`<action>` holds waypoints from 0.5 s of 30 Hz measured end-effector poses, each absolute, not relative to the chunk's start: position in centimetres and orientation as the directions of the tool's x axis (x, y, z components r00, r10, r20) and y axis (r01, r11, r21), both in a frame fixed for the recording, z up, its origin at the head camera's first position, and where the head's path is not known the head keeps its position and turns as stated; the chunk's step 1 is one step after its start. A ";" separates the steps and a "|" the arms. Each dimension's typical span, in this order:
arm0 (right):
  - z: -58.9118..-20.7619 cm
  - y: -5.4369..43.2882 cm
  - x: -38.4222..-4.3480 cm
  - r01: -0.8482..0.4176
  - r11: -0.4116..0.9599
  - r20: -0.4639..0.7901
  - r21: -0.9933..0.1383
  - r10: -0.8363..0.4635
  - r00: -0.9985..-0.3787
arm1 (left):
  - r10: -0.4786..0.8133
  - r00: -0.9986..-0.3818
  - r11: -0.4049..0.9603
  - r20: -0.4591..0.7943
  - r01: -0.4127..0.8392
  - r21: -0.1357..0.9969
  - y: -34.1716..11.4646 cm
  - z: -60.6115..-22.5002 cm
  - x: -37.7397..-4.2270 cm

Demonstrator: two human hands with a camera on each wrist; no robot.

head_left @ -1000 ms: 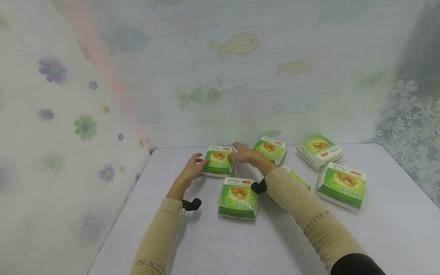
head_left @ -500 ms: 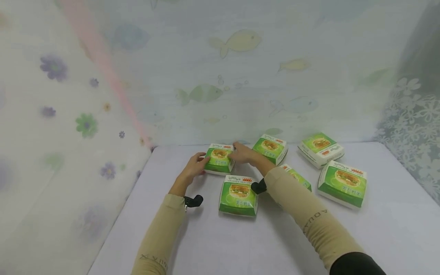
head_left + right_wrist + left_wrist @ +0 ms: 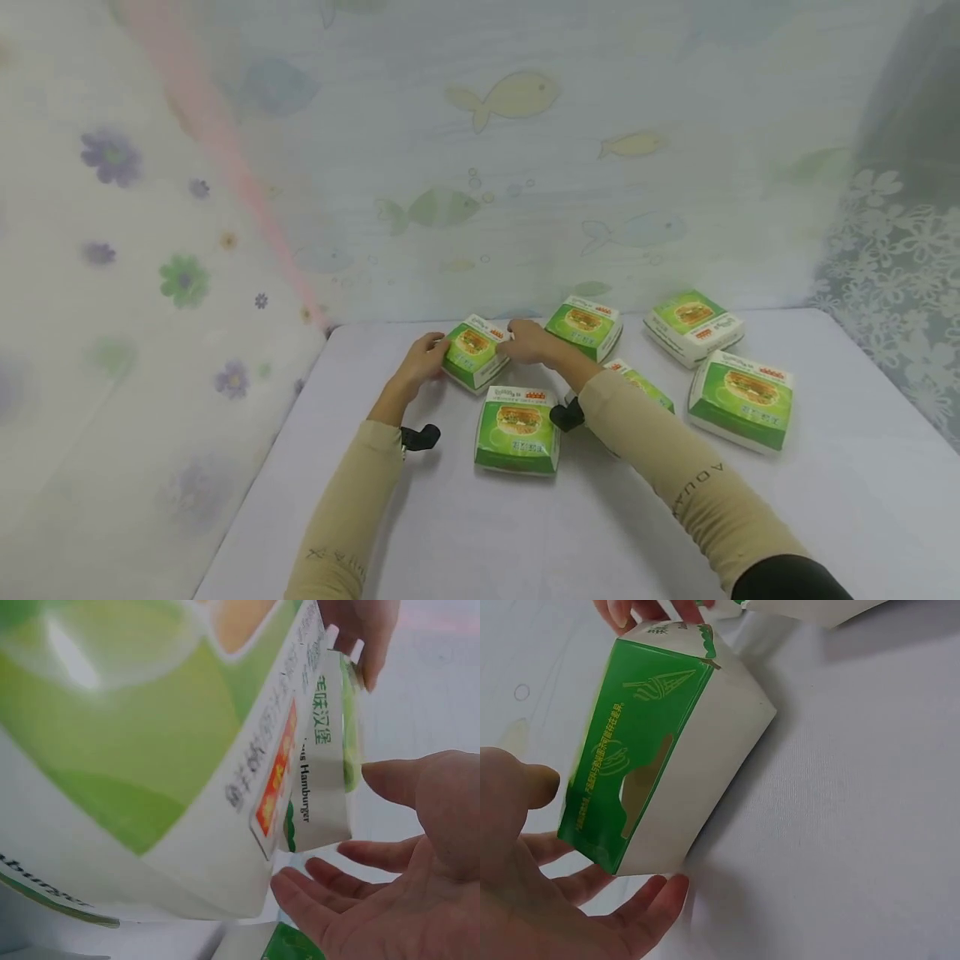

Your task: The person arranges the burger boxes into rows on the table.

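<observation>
A green and white hamburger box (image 3: pixel 471 348) sits turned at an angle at the back left of the table, between both hands. On its left side my left hand (image 3: pixel 420 362) holds it, fingers round a corner; the left wrist view shows the box's green side (image 3: pixel 641 742) with the thumb along its upper edge. From the right, my right hand (image 3: pixel 527 342) grips the same box. In the right wrist view its thumb and fingers (image 3: pixel 367 780) meet the white side of the box (image 3: pixel 322 750). Whether the box is lifted, I cannot tell.
Another hamburger box (image 3: pixel 517 429) lies just in front. A further box (image 3: pixel 643 383) is partly hidden by the right forearm. More boxes stand at the back (image 3: pixel 585 325), far right (image 3: pixel 693 327) and right (image 3: pixel 742 400). A patterned curtain (image 3: pixel 450 208) borders the white table (image 3: pixel 480 533).
The box between the hands has turned clockwise in the head view. The right hand has come slightly nearer along with it. The other boxes lie as before.
</observation>
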State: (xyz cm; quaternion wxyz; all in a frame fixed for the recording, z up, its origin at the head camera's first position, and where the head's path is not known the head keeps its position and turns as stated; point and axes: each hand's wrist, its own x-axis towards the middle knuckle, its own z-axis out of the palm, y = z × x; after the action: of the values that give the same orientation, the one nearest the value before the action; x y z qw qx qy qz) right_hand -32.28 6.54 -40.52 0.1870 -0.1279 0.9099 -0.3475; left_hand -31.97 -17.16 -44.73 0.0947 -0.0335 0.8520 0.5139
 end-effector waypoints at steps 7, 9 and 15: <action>-40.5 6.3 -32.6 -0.095 0.740 -0.248 -0.665 -0.339 -0.907 | -0.008 -0.983 0.484 -0.182 -0.163 0.860 -17.8 -45.2 -31.2; -40.4 6.2 -32.6 -0.088 0.738 -0.256 -0.669 -0.340 -0.905 | -0.017 -0.982 0.484 -0.189 -0.174 0.858 -17.8 -45.3 -30.9; -40.4 6.0 -32.6 -0.106 0.739 -0.265 -0.665 -0.367 -0.892 | -0.023 -0.979 0.479 -0.205 -0.191 0.857 -17.5 -45.3 -30.7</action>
State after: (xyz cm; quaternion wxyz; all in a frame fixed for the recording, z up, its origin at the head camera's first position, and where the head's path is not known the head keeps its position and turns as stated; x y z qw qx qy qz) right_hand -32.61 6.04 -40.36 0.1933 -0.1295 0.9122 -0.3371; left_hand -30.67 -17.54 -45.31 0.0827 -0.0625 0.8558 0.5068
